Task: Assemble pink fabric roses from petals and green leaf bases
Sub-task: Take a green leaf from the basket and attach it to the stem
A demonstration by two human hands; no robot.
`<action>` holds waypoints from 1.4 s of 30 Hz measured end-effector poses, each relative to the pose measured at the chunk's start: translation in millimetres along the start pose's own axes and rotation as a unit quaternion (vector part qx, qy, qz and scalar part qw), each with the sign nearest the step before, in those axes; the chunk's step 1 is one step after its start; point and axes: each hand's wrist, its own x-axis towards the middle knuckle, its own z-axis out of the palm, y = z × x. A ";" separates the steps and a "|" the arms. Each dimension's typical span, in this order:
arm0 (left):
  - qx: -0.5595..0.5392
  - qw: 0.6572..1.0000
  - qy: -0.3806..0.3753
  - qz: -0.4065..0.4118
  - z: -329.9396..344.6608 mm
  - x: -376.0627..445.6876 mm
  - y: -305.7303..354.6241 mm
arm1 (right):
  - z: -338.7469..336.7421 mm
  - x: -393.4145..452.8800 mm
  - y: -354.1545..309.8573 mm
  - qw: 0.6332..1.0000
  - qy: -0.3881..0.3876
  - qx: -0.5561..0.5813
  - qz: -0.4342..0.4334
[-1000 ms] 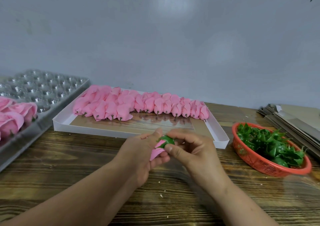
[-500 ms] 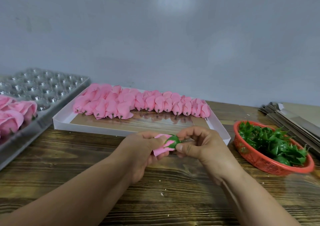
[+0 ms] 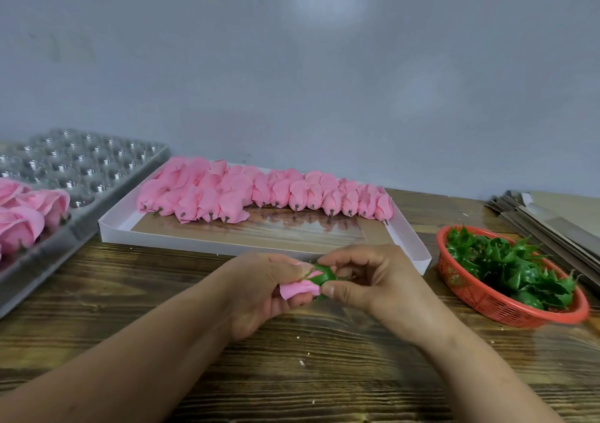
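Left hand (image 3: 259, 292) gripping pink rose (image 3: 300, 288), right hand (image 3: 367, 279) pinching green leaf base (image 3: 323, 276) onto it. Risk: crushed petals, or base seated crooked under uneven pressure.

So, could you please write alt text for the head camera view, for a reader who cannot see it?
Two bare hands, left hand and right hand, press a green leaf base onto a pink rose bud above a wooden table. Behind lies a white tray of pink buds, with an orange basket of leaf bases at right.
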 end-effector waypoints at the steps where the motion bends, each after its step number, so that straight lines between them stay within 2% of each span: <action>1: 0.003 1.000 -0.003 -0.004 -0.9 0.3 0.4 | 1.9 -0.2 0.0 1.000 -0.002 -0.013 -0.003; 5: 0.033 0.999 0.006 -0.001 -1.8 1.7 -0.4 | 14.9 0.1 2.0 0.996 0.035 -0.083 -0.003; 8: 0.043 0.999 -0.002 0.017 0.8 3.0 1.0 | 19.4 0.7 1.5 0.993 0.080 -0.081 -0.005; 11: 0.056 0.998 -0.014 0.033 0.2 4.4 5.8 | 14.6 3.8 1.4 0.985 0.172 0.006 0.009; 14: 0.119 0.991 -0.031 0.047 -2.9 2.8 4.2 | 11.3 9.3 1.8 0.947 0.246 0.193 0.066; 17: 0.174 0.970 -0.131 0.109 8.7 -4.6 -8.0 | 20.7 10.6 -2.3 0.897 0.187 0.383 0.114; 19: 0.173 0.963 -0.151 0.144 15.0 -5.0 -15.6 | 29.8 8.7 -2.4 0.880 0.131 0.440 0.120; 24: 0.017 0.972 -0.174 0.158 11.2 -0.6 -18.0 | 44.2 5.8 -0.5 0.870 0.071 0.467 0.139; 34: -0.026 0.963 -0.190 0.187 12.1 -5.0 -12.5 | 44.9 5.0 -3.4 0.846 0.055 0.515 0.128; 36: -0.043 0.969 -0.165 0.178 13.5 -4.9 -12.1 | 45.5 3.6 -2.3 0.857 0.055 0.501 0.105; 38: -0.058 0.976 -0.116 0.175 14.9 -2.8 -11.5 | 49.0 2.4 0.1 0.893 0.078 0.438 0.064; 40: -0.076 0.980 -0.081 0.164 17.1 -2.1 -11.3 | 55.0 1.7 2.7 0.937 0.130 0.324 0.013; 42: -0.108 0.981 -0.069 0.148 20.8 -2.8 -13.0 | 60.9 0.4 5.3 0.963 0.190 0.189 -0.028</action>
